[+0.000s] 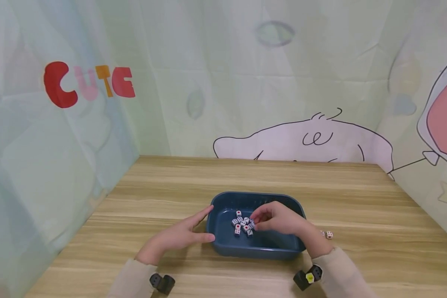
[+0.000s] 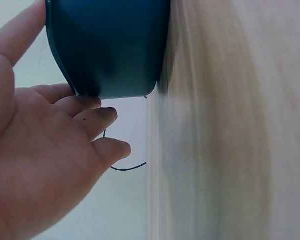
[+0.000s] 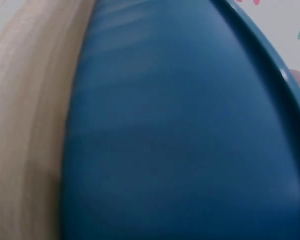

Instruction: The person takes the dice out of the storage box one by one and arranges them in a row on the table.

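Note:
A dark blue rectangular tray (image 1: 258, 252) stands on the wooden table, with a cluster of several white dice (image 1: 237, 231) in its left half. My left hand (image 1: 180, 236) is at the tray's left end, fingers extended along the rim and thumb low at the near corner. The left wrist view shows that hand (image 2: 55, 130) with its palm turned to the tray wall (image 2: 110, 45). Reaching over the tray's right side, my right hand (image 1: 281, 219) pinches a die (image 1: 251, 222) at the cluster's right edge, between thumb and curled fingers.
Beside my right forearm, outside the tray, lie a die (image 1: 329, 235) and another partly hidden one (image 1: 322, 233). The wooden table (image 1: 171, 182) meets a printed cloth backdrop (image 1: 179, 124) at its far edge and sides. Tray wall (image 3: 180, 125) fills most of the right wrist view.

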Action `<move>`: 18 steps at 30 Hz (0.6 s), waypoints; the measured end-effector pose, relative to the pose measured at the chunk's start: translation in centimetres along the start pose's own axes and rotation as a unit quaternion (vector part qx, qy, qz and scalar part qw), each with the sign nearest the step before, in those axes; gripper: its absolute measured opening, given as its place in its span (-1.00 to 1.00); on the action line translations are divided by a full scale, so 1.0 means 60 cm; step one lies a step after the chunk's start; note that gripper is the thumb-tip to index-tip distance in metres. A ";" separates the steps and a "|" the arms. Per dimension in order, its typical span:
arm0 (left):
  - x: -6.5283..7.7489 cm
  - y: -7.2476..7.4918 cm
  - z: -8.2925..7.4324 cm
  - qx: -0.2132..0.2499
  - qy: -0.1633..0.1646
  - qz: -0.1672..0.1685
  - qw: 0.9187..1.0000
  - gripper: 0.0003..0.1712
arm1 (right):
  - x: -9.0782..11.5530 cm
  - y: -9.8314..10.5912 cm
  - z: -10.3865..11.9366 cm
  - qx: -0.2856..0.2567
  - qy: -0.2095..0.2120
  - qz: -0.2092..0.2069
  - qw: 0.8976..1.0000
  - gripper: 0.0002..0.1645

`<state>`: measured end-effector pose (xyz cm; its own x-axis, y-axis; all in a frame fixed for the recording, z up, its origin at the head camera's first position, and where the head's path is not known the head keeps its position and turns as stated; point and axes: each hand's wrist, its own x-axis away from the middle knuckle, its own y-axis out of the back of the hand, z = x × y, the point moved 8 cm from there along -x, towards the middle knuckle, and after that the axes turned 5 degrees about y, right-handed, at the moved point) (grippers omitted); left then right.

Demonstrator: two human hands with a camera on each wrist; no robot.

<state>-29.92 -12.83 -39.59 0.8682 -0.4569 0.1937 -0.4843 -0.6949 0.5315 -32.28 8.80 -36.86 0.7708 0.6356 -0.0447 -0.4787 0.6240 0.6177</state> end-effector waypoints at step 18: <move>0.005 0.001 -0.005 0.001 -0.002 -0.004 1.000 -0.01 | -0.009 -0.032 -0.014 0.035 -0.021 0.034 0.999 -0.84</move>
<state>-29.65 -12.83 -39.27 0.8719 -0.4530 0.1860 -0.4771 -0.7002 0.5311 -32.12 7.66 -38.65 0.7545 0.6556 0.0316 -0.5020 0.5453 0.6713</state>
